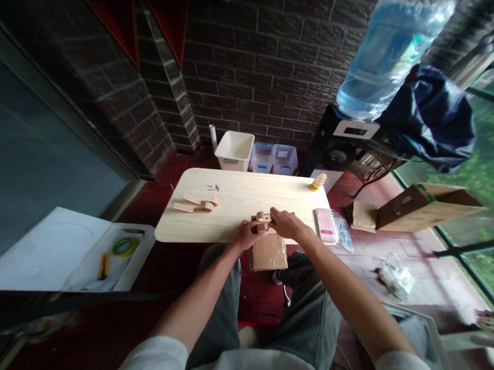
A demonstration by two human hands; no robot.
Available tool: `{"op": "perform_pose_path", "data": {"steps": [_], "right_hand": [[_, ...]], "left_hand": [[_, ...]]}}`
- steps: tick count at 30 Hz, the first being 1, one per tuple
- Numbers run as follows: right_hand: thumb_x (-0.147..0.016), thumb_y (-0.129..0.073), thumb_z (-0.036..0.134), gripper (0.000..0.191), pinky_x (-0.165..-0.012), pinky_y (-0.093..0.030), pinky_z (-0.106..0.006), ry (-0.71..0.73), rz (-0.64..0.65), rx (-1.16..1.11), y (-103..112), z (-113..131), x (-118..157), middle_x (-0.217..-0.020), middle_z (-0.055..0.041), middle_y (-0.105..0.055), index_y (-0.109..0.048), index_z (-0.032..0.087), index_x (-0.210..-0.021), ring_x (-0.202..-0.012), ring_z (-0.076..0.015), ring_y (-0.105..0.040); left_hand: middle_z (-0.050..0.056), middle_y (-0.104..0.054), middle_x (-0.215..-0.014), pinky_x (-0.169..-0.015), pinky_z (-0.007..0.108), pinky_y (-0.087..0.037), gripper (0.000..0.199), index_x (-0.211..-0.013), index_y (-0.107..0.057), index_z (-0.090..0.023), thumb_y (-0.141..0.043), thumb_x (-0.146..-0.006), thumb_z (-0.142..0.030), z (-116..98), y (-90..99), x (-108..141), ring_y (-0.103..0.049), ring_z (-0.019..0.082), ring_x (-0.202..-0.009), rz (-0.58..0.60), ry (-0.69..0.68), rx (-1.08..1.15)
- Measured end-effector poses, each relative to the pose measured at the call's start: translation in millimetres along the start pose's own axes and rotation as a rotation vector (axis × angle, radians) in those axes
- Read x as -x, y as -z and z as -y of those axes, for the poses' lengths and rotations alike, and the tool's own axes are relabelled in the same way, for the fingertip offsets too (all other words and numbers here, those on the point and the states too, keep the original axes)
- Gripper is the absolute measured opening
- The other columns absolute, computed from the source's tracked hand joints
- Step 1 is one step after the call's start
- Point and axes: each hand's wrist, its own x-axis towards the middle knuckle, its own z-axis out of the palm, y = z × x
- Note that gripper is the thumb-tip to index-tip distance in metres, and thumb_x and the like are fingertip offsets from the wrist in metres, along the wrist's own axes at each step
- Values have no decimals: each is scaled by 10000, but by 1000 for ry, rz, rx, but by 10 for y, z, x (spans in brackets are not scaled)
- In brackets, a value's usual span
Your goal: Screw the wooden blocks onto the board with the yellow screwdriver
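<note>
My left hand [247, 235] pinches the wooden piece [262, 228] at the table's [246, 190] near edge, above cardboard [269, 254]; my right hand [284, 224] curls beside it, its hold I cannot tell; work seems unfinished, wooden strips [189, 208] lying apart near the left edge.

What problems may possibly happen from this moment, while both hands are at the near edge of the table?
The cardboard sticks out past the near edge of the table, so it might tip or slide if pressed there.
The left hand and right hand are close together at the small light-brown piece, so a slip could hurt the fingers.
The yellow-capped bottle stands near the far right corner; a bump might knock it off.
</note>
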Motion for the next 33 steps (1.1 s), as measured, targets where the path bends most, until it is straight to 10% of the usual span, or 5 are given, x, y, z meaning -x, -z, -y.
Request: {"op": "perform_pose_path", "data": {"steps": [33], "right_hand": [[-1029, -497, 348, 343, -795, -508, -361, -19, -19, 3, -77, -18, -33, -1140, -225, -722, -473, 120, -1284, -1044, -344, -724]], "left_hand": [[26, -780, -1023, -931, 321, -509, 343, -1062, -799, -285, -814, -744, -411, -18, 21, 8, -651, 248, -1037, 2, 15, -19]]}}
